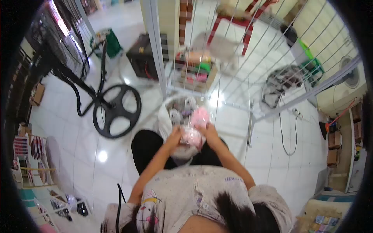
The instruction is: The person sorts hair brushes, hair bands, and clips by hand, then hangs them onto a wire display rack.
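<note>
Looking straight down on a glossy white floor, and it's crowded around the edges. A fan leans in at upper left, its round black base sitting just left of the action. Straight ahead, a white drying rack spreads its thin bars across the whole upper right, with a white post rising right in front. Behind the bars: a box stuffed with colourful bits, a red chair, a dark case.

Now the hands. Left hand and right hand meet low in the middle, over the black-clad knees, and between them sits a pink bundle in a clear wrapper. Fingers of both hands are curled snugly around it, one on each side, holding it up (the fingertips blur into the plastic, so the exact grip is hard to read). Just beyond, touching or nearly so, a white bag gapes open with more small packets inside.

Room to move? Tight ahead, where the rack's frame and a loose cable hem in the right side. Open floor lies to the lower left, before the shelves at the edge.
</note>
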